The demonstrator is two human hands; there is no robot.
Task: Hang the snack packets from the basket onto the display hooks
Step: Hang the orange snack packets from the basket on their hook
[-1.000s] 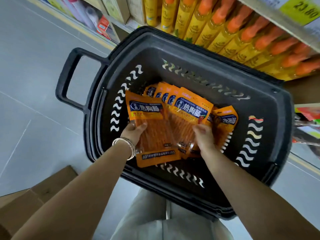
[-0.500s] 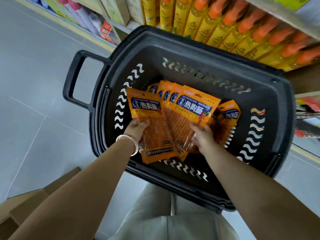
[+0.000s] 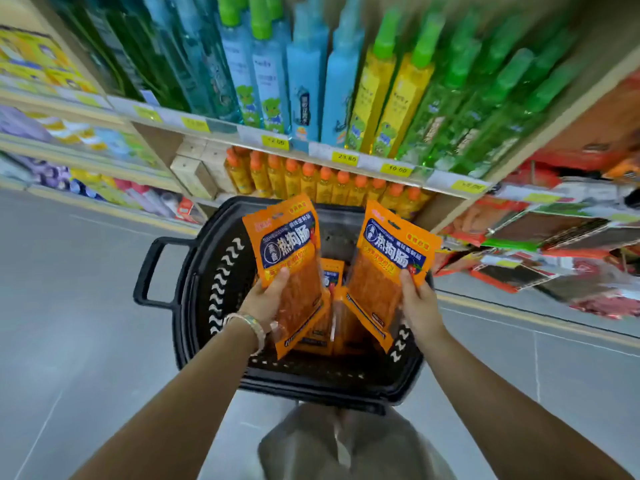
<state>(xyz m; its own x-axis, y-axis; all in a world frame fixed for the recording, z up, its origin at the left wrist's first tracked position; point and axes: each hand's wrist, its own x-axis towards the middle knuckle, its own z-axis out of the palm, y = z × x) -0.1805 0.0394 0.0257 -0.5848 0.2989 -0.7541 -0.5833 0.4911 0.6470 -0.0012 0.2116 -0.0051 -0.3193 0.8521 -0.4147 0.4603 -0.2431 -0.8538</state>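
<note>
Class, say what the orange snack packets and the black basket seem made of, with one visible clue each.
Snack packets: likely glossy plastic film; shiny printed tops, see-through lower panels. Basket: apparently moulded black plastic, fairly matte; wavy slots cut through its walls.

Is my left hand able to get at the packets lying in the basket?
Probably not: the left hand grips a packet stack above the basket, so it is full, though the loose packets below lie uncovered.

Black basket [image 3: 188, 308] on grey tiled floor [image 3: 72, 292]
</note>
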